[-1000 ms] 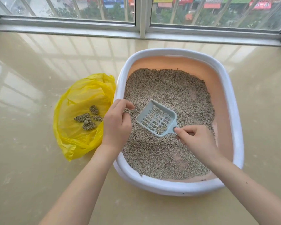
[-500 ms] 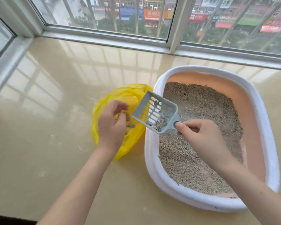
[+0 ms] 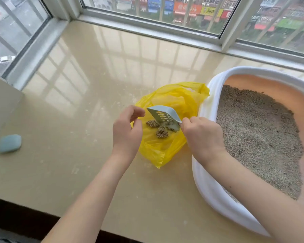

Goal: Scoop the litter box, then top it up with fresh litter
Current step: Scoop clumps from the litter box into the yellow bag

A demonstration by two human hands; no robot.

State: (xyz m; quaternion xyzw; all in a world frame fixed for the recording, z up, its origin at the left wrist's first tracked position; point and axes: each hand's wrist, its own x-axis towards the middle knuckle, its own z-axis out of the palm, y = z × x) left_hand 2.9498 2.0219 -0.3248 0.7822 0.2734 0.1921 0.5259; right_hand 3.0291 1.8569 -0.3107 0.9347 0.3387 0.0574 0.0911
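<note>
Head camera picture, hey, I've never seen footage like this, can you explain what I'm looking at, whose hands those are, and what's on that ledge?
There is no machine here. The camera is worn on a person's head and looks forward and down, so the two bare arms reaching in are that person's own. The right hand holds a pale blue slotted scoop, tipped over an open yellow bag that has clumps inside. The left hand hovers at the bag's edge, fingers curled; I cannot tell whether it grips the plastic. To the right sits a white litter box filled with grey litter. All this rests on a glossy beige ledge by the windows. A small blue object lies at the far left.
</note>
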